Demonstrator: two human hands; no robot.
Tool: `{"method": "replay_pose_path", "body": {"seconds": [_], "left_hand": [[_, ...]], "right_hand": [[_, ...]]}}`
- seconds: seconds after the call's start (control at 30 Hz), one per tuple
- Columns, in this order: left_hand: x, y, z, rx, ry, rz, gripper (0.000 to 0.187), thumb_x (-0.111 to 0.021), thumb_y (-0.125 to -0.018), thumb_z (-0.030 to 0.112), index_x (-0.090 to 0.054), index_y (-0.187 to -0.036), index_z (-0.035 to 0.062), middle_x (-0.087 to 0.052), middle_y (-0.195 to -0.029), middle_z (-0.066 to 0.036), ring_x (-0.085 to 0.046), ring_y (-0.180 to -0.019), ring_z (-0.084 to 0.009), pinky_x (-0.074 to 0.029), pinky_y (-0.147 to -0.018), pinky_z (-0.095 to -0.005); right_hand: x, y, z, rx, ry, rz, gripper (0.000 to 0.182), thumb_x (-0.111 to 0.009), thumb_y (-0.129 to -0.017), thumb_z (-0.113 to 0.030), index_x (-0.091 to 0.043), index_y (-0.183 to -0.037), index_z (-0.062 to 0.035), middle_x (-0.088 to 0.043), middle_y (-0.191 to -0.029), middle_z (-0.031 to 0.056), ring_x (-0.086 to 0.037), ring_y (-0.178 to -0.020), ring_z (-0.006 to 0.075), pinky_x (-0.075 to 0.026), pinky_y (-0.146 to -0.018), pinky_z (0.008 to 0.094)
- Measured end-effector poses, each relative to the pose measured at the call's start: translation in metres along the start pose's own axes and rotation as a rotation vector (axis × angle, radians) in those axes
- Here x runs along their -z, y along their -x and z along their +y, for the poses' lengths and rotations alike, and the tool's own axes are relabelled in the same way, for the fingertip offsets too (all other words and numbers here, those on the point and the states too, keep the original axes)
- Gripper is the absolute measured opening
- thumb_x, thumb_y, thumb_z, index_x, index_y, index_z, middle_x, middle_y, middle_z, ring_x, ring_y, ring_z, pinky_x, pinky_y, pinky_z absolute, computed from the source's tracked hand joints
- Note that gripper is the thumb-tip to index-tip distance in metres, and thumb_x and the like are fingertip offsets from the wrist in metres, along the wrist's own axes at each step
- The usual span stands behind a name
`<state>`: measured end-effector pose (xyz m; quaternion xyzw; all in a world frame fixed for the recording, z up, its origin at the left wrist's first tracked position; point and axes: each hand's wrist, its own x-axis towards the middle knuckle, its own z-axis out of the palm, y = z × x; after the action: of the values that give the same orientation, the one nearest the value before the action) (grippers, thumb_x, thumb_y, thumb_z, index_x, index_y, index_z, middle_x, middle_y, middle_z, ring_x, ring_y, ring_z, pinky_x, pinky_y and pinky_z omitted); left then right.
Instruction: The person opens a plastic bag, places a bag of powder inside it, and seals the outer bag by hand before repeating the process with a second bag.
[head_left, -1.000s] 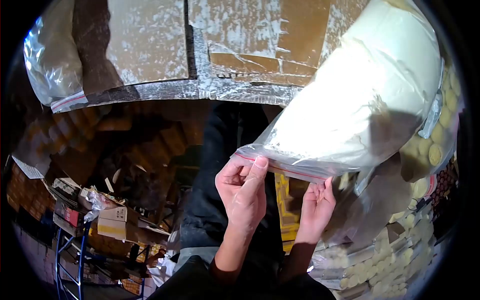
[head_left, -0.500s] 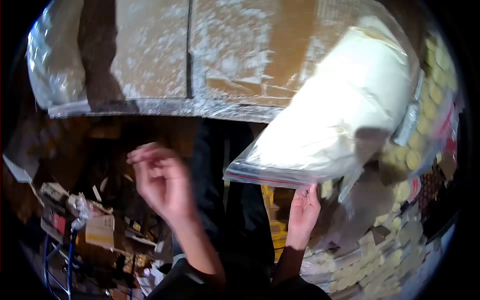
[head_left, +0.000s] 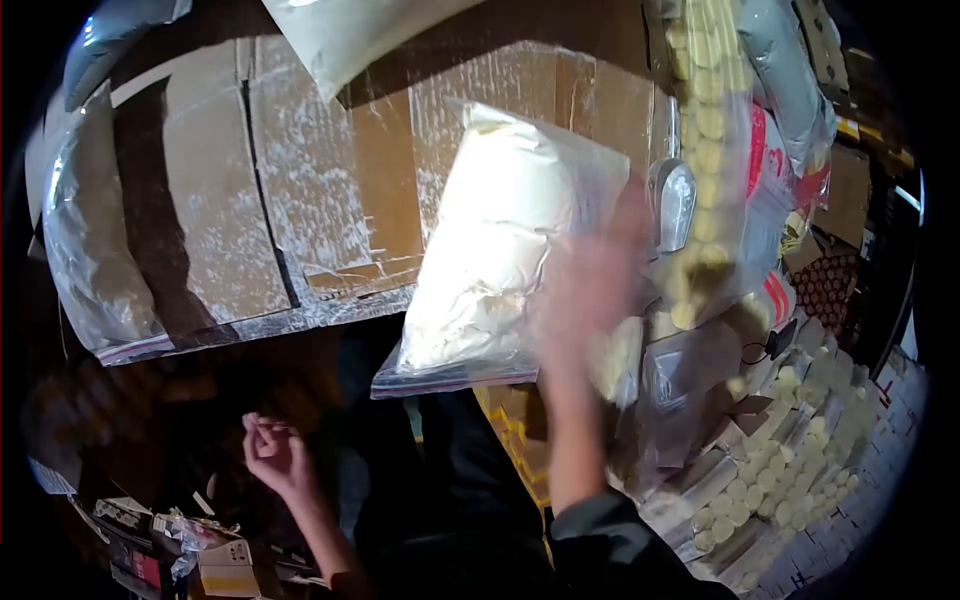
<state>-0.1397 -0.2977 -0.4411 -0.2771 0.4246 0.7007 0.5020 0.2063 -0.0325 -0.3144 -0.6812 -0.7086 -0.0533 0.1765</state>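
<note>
Left hand (head_left: 277,458), raised, fingers loosely curled; right hand (head_left: 600,280), motion-blurred, forearm extended forward; hands well apart.

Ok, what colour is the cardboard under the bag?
Brown cardboard with whitish patches, best seen in the head view.

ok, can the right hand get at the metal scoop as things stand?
Probably yes. The right hand, though blurred, shows close beside the metal scoop, and nothing seems to cover the scoop; the bag of pale powder lies on the hand's other side.
</note>
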Motion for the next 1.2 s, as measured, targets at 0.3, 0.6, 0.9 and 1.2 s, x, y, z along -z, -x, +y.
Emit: {"method": "replay_pose_path", "body": {"seconds": [0.3, 0.6, 0.9, 1.2], "left_hand": [[-0.127, 0.058, -0.134, 0.051, -0.740, -0.135, 0.014, -0.051, -0.092, 0.003, -0.060, -0.102, -0.0016, -0.064, -0.090, -0.009, -0.057, -0.075, -0.0126, -0.046, -0.069, -0.0236], [-0.200, 0.047, -0.193, -0.911, -1.868, -0.868, 0.050, -0.059, -0.088, 0.010, -0.048, -0.135, 0.0003, -0.043, -0.144, -0.017, -0.032, -0.136, -0.0413, -0.023, -0.111, -0.0493], [-0.237, 0.019, -0.227, -1.071, -2.236, -0.991, 0.054, -0.038, -0.101, 0.026, -0.029, -0.148, 0.0005, -0.026, -0.156, -0.014, -0.021, -0.144, -0.0361, -0.021, -0.114, -0.0525], [-0.179, 0.034, -0.208, -1.097, -1.847, -0.649, 0.052, -0.066, -0.089, 0.017, -0.044, -0.132, -0.0025, -0.046, -0.126, -0.028, -0.046, -0.118, -0.0401, -0.038, -0.099, -0.0461]], "right_hand": [[-0.034, 0.016, -0.012, -0.102, -0.169, -0.349, 0.052, -0.045, -0.098, -0.025, -0.038, -0.146, -0.0055, -0.029, -0.153, 0.0188, -0.026, -0.142, 0.0378, -0.016, -0.115, 0.0529], [-0.097, -0.021, -0.044, 0.093, -0.153, -0.290, 0.040, -0.044, -0.096, -0.030, -0.059, -0.131, -0.0178, -0.040, -0.150, 0.0044, -0.025, -0.144, 0.0272, -0.008, -0.118, 0.0526], [-0.045, 0.053, 0.035, -0.185, -0.341, 0.015, 0.042, -0.056, -0.091, -0.018, -0.055, -0.133, -0.0142, -0.044, -0.144, 0.0147, -0.043, -0.131, 0.0367, -0.032, -0.107, 0.0535], [-0.039, 0.152, 0.050, -1.110, -1.260, -0.215, 0.048, -0.075, -0.084, -0.024, -0.050, -0.118, 0.0001, -0.061, -0.101, 0.0095, -0.059, -0.092, 0.0162, -0.047, -0.081, 0.0296]]}}
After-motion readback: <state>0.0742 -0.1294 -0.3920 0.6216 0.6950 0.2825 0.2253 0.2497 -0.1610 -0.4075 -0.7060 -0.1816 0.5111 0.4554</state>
